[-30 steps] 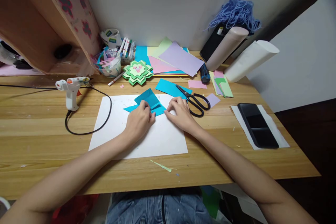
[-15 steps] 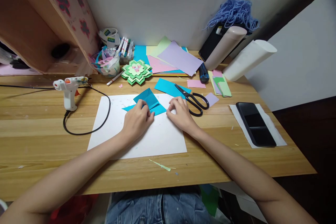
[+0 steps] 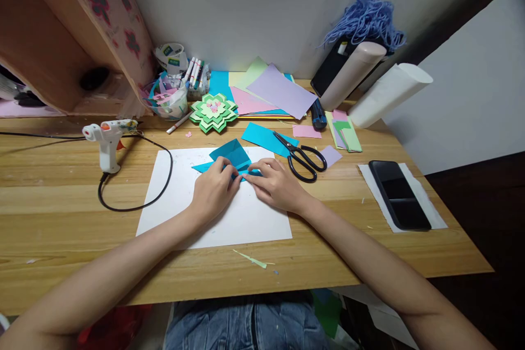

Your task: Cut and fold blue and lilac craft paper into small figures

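A piece of blue folded paper point(image 3: 232, 153) lies on a white sheet point(image 3: 176, 202), with creases and pointed corners showing. My left hand point(image 3: 213, 186) grips its near edge with thumb and fingers bent together. On the paper's right part rests my right hand point(image 3: 279, 183), fingertips closed on the blue edge close to my left thumb. Both hands hide part of the folds. Just beyond my right hand lie black-handled scissors point(image 3: 303, 161), partly over a flat blue paper strip point(image 3: 266, 139).
A white glue gun point(image 3: 109, 145) with its looping black cord stands at left. Behind are a green layered paper flower point(image 3: 214, 113), a scrap cup point(image 3: 168, 101), markers point(image 3: 194, 73) and coloured sheets point(image 3: 283, 90). A phone point(image 3: 400, 194) and paper rolls point(image 3: 389, 95) are at right.
My right hand has moved left from the paper's right corner onto its near edge, beside my left hand. My left hand stays almost in place.
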Motion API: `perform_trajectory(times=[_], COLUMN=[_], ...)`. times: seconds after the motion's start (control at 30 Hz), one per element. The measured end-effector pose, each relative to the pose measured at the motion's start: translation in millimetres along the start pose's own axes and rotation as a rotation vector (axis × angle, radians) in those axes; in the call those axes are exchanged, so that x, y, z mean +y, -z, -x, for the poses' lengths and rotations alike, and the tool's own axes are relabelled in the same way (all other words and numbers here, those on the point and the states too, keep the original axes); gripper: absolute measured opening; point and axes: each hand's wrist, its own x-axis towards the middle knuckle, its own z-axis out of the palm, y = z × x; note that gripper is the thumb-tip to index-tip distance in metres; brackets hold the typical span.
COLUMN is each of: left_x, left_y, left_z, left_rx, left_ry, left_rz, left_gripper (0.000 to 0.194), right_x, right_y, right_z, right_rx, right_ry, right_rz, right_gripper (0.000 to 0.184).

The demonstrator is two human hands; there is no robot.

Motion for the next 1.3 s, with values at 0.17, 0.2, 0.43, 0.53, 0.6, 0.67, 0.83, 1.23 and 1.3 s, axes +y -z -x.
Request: perform_trajectory(times=[0.17,0.2,0.43,0.53,0.6,0.67,0.83,1.23,1.3], left_x=[-2,-3,-4,-5,-5,-5,-4,-2,-2], left_y=[0.1,0.3,0.9,0.5,0.2,0.0,0.6,2.7,2.8], left_z=[4,5,8,8,7,7,5,4,3], left_rx=[0.008,0.005,0.004,-0.003,-0.007,-0.015,-0.066,-0.078,-0.078], left_ry=[0.012,0.011,0.021,0.023,0.023,0.037,0.095,0.089,0.088], left_rz=[0.051,0.061,0.079,0.070,0.081,0.104,0.134,0.121,0.119], left_gripper=[0.025,0.025,0.024,0.024,0.024,0.024,0.026,0.023,0.023], right_x=[1,2,1,-1,-2,-3,-6,-14,-14], right_y=[-1,-1,-5,-7,-8,-9,-10,-13,-13], right_z=[-1,0,0,-2,-4,-6,-8,-12,-12], right_rx=[-0.013,-0.011,0.064,0.100,0.120,0.137,0.136,0.108,0.108], right_ry=[0.014,0.009,-0.182,-0.266,-0.307,-0.340,-0.395,-0.457,-0.463], right_rz=[0.087,0.093,-0.099,-0.193,-0.235,-0.253,-0.237,-0.147,-0.137], right_gripper=[0.027,0.027,0.021,0.014,0.011,0.010,0.009,0.006,0.006])
